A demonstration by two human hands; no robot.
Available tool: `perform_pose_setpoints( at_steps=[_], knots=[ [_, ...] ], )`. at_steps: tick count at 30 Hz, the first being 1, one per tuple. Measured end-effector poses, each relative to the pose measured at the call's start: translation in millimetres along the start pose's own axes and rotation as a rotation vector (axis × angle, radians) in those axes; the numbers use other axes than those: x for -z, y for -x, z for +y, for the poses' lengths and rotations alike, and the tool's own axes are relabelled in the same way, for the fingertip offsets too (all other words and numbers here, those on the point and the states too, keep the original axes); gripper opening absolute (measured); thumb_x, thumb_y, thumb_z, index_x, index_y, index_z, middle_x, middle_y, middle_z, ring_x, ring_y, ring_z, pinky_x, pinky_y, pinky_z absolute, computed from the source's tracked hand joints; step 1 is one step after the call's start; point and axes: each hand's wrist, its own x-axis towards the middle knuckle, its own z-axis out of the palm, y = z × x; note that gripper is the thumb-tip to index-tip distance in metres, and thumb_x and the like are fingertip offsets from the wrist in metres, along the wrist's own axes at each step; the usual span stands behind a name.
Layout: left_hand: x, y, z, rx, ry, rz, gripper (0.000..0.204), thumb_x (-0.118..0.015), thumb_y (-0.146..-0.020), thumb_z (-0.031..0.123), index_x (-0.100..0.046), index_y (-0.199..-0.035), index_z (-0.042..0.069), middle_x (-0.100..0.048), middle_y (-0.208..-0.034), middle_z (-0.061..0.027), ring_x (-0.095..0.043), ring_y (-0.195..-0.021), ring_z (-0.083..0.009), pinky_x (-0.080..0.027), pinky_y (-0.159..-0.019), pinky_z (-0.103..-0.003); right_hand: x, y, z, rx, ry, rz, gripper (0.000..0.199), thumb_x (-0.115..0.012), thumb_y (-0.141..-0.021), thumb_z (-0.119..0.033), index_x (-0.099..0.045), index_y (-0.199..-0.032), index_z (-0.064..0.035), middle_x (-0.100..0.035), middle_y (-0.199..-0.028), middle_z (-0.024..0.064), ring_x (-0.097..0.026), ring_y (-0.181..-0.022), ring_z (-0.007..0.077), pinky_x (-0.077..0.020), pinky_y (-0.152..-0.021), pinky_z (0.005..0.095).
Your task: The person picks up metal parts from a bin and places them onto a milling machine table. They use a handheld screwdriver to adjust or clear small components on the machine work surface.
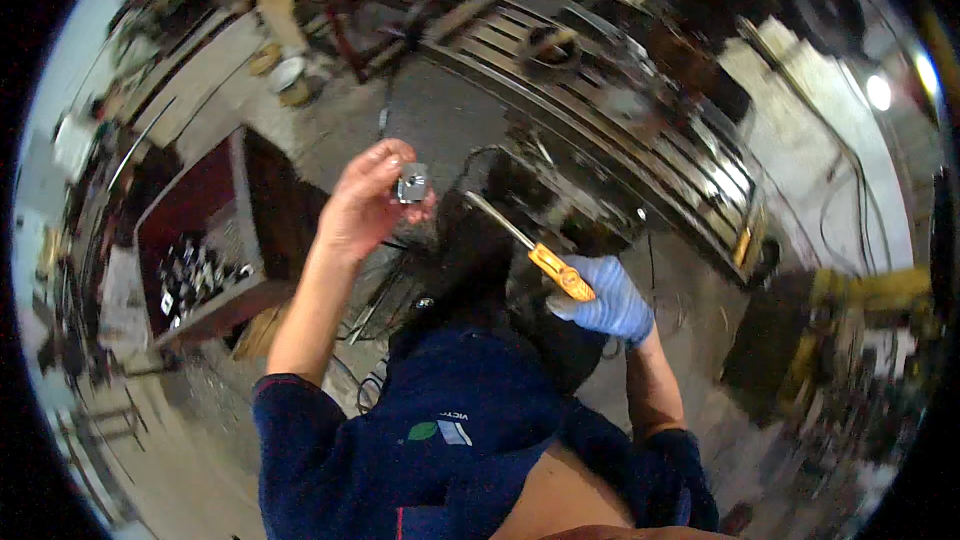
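Observation:
Bare and raised at centre-left, my left hand (pixel 372 198) pinches a small silvery metal block (pixel 412 183) with a dark hole in its face. My right hand (pixel 606 302), in a light blue-grey glove, is closed around a screwdriver with a yellow handle (pixel 560 271). The screwdriver's metal shaft (pixel 500 219) points up and left toward the block, with a gap between tip and block. Below and beyond the hands is a dark, oily machine part (pixel 560 200); its details are hard to make out.
At the left stands a brown open bin (pixel 245 202) with many small metal pieces (pixel 200 275) inside. A long slotted machine bed (pixel 600 110) runs from upper middle to the right. Yellow-green equipment (pixel 820 330) stands at the right. A white bucket (pixel 290 80) sits on the floor.

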Motion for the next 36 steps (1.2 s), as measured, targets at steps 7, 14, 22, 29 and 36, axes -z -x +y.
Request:
perform_pose_setpoints(
  at_steps=[7, 14, 22, 29, 36],
  knots=[
    [-1.6, -55.5, -91.5, 0.255, 0.136, 0.026, 0.02, -0.05, -0.087, 0.023, -0.047, -0.089, 0.004, -0.058, -0.072, -0.0161, -0.055, -0.049, -0.0191, -0.051, -0.053, -0.035, -16.6, 34.8, 23.2, -0.26, 0.11, 0.128, 0.039, -0.069, -0.069, -0.03, -0.06, -0.096, -0.0032, -0.061, -0.074, 0.0142, -0.06, -0.065, 0.0259, -0.0464, -0.06, 0.033],
    [6.8, -77.1, -117.2, 0.397, -0.206, 0.045, 0.02, -0.046, -0.087, 0.018, -0.046, -0.092, -0.001, -0.06, -0.074, -0.0179, -0.061, -0.053, -0.0232, -0.056, -0.054, -0.037, -21.7, 31.7, 46.6, -0.41, 0.34, 0.075, 0.038, -0.061, -0.071, -0.044, -0.062, -0.074, -0.0061, -0.057, -0.065, 0.0197, -0.056, -0.062, 0.0359, -0.0442, -0.056, 0.041],
    [7.8, -117.0, -132.9, 0.443, -0.159, 0.007, 0.027, -0.049, -0.088, 0.023, -0.043, -0.098, -0.002, -0.059, -0.076, -0.02, -0.062, -0.056, -0.0266, -0.055, -0.058, -0.041, 31.1, 29.2, 73.3, -0.33, 0.234, 0.298, 0.034, -0.065, -0.073, -0.038, -0.061, -0.08, -0.0047, -0.061, -0.067, 0.0152, -0.062, -0.062, 0.0256, -0.0466, -0.055, 0.0338],
    [-22.5, -142.3, -148.3, 0.453, -0.09, -0.103, 0.025, -0.05, -0.088, 0.023, -0.046, -0.094, -0.001, -0.061, -0.079, -0.0214, -0.061, -0.054, -0.0237, -0.055, -0.058, -0.038, 94.3, 15.2, 131.5, -0.447, -0.038, 0.674, 0.034, -0.069, -0.072, -0.032, -0.065, -0.091, -0.0032, -0.066, -0.079, 0.0083, -0.062, -0.07, 0.014, -0.0474, -0.064, 0.0282],
    [-27.8, -147.1, -147.4, 0.48, -0.128, -0.158, 0.015, -0.049, -0.086, 0.013, -0.044, -0.091, 0.0, -0.061, -0.082, -0.0222, -0.063, -0.058, -0.0238, -0.055, -0.061, -0.037, 68.4, 11.6, 188.6, -0.745, 0.197, 0.679, 0.043, -0.066, -0.069, -0.044, -0.065, -0.09, -0.0068, -0.064, -0.079, 0.0153, -0.062, -0.071, 0.0285, -0.0477, -0.066, 0.0346]
  ],
)
